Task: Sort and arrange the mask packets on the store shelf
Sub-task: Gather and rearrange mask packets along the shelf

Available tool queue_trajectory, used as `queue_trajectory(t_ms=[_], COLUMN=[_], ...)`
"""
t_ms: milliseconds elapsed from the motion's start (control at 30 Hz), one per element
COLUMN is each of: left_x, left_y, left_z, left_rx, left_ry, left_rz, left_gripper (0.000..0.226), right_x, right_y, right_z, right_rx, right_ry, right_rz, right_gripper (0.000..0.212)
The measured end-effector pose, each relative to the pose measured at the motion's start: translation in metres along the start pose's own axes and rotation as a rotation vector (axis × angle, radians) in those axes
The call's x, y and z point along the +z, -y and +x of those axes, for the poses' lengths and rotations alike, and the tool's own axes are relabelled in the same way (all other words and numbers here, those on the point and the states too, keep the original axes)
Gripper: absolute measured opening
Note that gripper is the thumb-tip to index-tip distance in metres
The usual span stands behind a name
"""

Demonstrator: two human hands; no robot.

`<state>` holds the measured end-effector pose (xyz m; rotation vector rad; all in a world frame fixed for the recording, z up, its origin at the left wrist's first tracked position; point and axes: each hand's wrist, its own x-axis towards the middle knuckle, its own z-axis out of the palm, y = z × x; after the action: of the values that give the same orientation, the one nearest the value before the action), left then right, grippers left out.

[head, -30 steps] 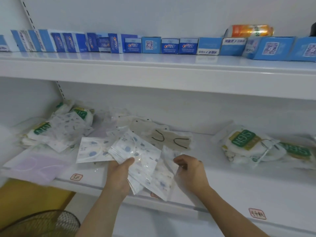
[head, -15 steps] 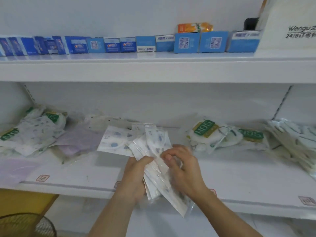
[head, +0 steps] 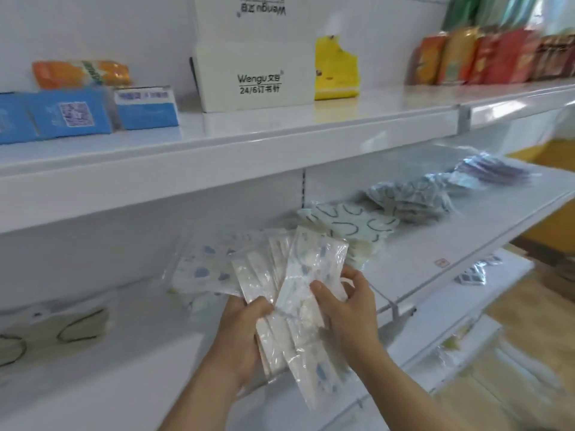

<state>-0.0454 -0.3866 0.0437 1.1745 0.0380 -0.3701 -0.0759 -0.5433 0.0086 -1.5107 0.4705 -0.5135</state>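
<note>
We judged the sorting half done: our left hand (head: 241, 329) and right hand (head: 348, 309) both gripped 1 fanned bundle of packets (head: 289, 275), while loose packets (head: 54, 329) lay at lower left.

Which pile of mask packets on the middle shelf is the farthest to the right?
The purple-tinted pile, beyond the two piles with dark ear-loops.

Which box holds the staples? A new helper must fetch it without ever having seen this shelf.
Look along the upper shelf, the white board above the mask packets. Near its middle, right of the blue boxes and left of a yellow packet, stands the white staple box. It is the only plain white carton there, taller than its neighbours, with "Wengu 24/6" printed in dark letters on its front.
</note>
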Motion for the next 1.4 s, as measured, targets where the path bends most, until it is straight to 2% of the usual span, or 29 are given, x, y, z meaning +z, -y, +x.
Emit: queue_trajectory(t_ms=[67, 267, 400, 467, 633, 700, 800, 933, 1033, 1133, 1233, 1333, 1400], left_x=[0.023, 0.092, 0.133, 0.154, 0.225, 0.258, 0.310, 0.376, 0.413, 0.444, 0.469, 0.498, 0.515], left_y=[0.007, 0.036, 0.060, 0.071, 0.110, 0.124, 0.144, 0.161, 0.165, 0.166, 0.173, 0.181, 0.186], left_z=[0.017, 0.063, 0.092, 0.109, 0.139, 0.148, 0.166, 0.192, 0.208, 0.228, 0.253, 0.278, 0.295], left_rx=[0.050, 0.087, 0.007, -0.031, -0.028, -0.032, -0.021, 0.018, 0.021, 0.035, -0.024, -0.153, -0.235], left_ry=[0.033, 0.078, 0.040, 0.051, 0.190, 0.214, 0.192, 0.098, 0.047, 0.076, 0.119, 0.215, 0.281], left_rz=[0.109, 0.115, 0.101, 0.103, 0.189, 0.199, 0.203, 0.190, 0.178, 0.217, 0.262, 0.226, 0.176], left_gripper=[0.019, 0.014, 0.016, 0.016, 0.018, 0.028, 0.035, 0.026, 0.014, 0.012, 0.019, 0.035, 0.029], right_x=[-0.021, -0.085, -0.127, -0.149, -0.205, -0.230, -0.273, -0.329, -0.360, -0.377, -0.392, -0.412, -0.426], right_y=[0.004, 0.004, -0.008, -0.014, -0.024, -0.025, -0.028, -0.019, -0.021, -0.026, -0.032, -0.033, -0.035], right_z=[0.011, 0.039, 0.075, 0.098, 0.153, 0.173, 0.205, 0.259, 0.293, 0.323, 0.345, 0.367, 0.385], right_rx=[0.028, 0.079, 0.098, 0.087, 0.104, 0.099, 0.124, 0.171, 0.163, 0.171, 0.181, 0.172, 0.176], right_ry=[-0.082, -0.115, -0.253, -0.281, -0.143, -0.125, -0.147, -0.156, -0.237, -0.285, -0.344, -0.393, -0.423], right_rz=[0.013, -0.086, -0.022, 0.014, 0.054, 0.078, 0.073, 0.088, 0.133, 0.220, 0.262, 0.232, 0.219], right_gripper=[0.033, 0.020, 0.034, 0.025, 0.009, 0.009, 0.011, 0.011, 0.008, 0.028, 0.031, 0.033, 0.032])
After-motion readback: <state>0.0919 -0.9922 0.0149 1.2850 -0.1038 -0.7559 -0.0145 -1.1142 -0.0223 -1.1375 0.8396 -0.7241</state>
